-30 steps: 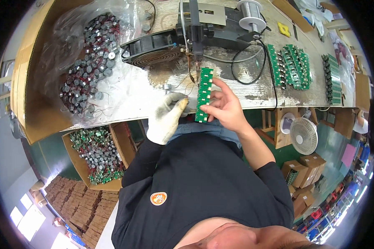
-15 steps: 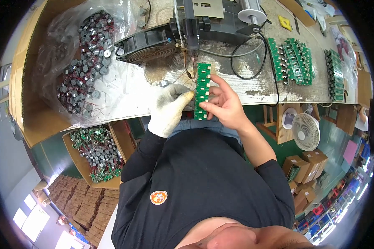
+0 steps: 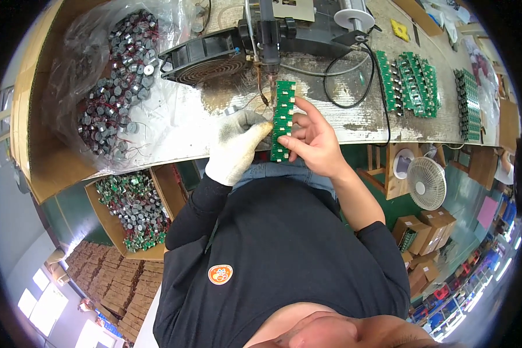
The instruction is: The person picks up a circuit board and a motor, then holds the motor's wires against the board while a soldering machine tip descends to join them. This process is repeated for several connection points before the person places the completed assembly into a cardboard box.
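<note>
A long green circuit board strip [image 3: 282, 119] with small white connectors stands lengthwise in front of me, its far end beside the tip of a soldering machine [image 3: 270, 43]. My bare right hand [image 3: 314, 142] grips its right edge, with the thumb on top and the fingers at the side. My left hand [image 3: 238, 142], in a white glove, is closed in a pinch against the board's left edge; what lies between its fingertips is hidden. Thin wires [image 3: 250, 103] run near the glove, and a small silver cylindrical part [image 3: 231, 109] lies just beyond it.
A black fan [image 3: 206, 61] stands left of the machine. Farther left, an open carton [image 3: 52, 153] holds many wired cylinders [image 3: 119, 87] on plastic. Stacked green boards [image 3: 414, 87] lie at the right, past a black cable [image 3: 383, 110]. Below the bench edge sits another filled box [image 3: 111, 223].
The board strip has shifted slightly away from me along the soldering tip, and both hands have moved with it. My right hand still grips the board.
</note>
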`<action>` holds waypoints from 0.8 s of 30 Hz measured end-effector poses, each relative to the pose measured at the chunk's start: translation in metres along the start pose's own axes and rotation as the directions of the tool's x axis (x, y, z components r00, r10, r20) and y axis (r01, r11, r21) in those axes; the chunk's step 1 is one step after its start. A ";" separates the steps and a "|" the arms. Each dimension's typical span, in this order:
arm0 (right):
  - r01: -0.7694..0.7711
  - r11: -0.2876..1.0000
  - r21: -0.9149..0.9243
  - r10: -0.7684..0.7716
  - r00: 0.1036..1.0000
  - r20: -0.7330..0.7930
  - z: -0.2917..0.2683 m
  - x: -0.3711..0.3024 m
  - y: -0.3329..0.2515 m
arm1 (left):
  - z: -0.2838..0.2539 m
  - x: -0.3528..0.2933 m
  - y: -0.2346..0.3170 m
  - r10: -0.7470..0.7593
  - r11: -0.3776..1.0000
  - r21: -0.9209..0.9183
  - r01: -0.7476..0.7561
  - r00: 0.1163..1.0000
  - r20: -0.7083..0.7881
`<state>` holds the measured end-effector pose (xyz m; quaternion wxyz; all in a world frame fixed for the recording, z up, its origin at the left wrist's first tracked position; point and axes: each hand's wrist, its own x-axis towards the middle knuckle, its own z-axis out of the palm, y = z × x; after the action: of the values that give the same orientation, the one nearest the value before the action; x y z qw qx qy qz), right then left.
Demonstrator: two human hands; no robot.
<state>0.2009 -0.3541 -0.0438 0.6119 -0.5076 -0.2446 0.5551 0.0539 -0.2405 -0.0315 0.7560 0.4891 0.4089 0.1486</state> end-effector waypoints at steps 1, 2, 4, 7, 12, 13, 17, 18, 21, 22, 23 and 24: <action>0.001 1.000 0.001 -0.001 1.000 -0.002 0.001 0.000 -0.001 | 0.000 0.000 0.000 0.002 1.000 0.001 -0.002 1.000 0.000; 0.003 1.000 0.001 -0.003 1.000 -0.001 0.001 0.001 -0.002 | 0.000 -0.001 -0.001 0.028 1.000 0.002 -0.028 1.000 -0.008; -0.002 1.000 -0.014 0.002 1.000 0.000 0.002 0.000 -0.004 | 0.000 -0.001 0.000 0.054 0.999 0.004 -0.053 0.998 -0.016; 0.010 1.000 -0.020 -0.010 1.000 -0.003 0.001 -0.001 -0.002 | 0.000 -0.001 0.000 0.041 0.999 -0.017 -0.041 0.999 0.002; 0.010 0.999 -0.043 -0.010 1.000 -0.009 0.000 -0.003 0.005 | 0.000 -0.001 -0.006 -0.012 0.999 -0.038 0.012 1.000 0.004; 0.010 0.999 -0.032 -0.010 1.000 -0.016 0.000 -0.004 0.005 | 0.000 -0.001 -0.007 -0.012 0.999 -0.038 0.012 1.000 0.004; 0.006 1.000 -0.024 -0.006 1.000 -0.016 0.000 -0.005 0.006 | 0.000 -0.001 -0.008 -0.018 0.999 -0.037 0.018 1.000 0.000; 0.006 1.000 -0.022 -0.006 1.000 -0.019 0.001 -0.006 0.006 | 0.001 -0.001 -0.007 -0.015 1.000 -0.017 0.015 1.000 -0.002; 0.004 1.000 -0.022 -0.005 1.000 -0.023 0.002 -0.006 0.005 | 0.004 -0.003 -0.006 0.071 0.997 -0.012 -0.072 0.997 -0.024; 0.003 1.000 -0.024 -0.004 1.000 -0.025 0.002 -0.006 0.005 | 0.004 -0.003 -0.007 0.071 0.997 -0.013 -0.072 0.997 -0.024; 0.002 1.000 -0.025 -0.003 1.000 -0.025 0.002 -0.006 0.005 | 0.005 -0.002 -0.008 0.070 0.998 0.003 -0.070 0.996 -0.059; 0.003 1.000 -0.027 -0.004 1.000 -0.023 0.002 -0.006 0.005 | 0.005 -0.002 -0.009 0.069 0.998 0.018 -0.068 0.993 -0.093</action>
<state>0.1953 -0.3602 -0.0463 0.6087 -0.5218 -0.2461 0.5447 0.0551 -0.2490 -0.0379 0.7267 0.5010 0.4281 0.1943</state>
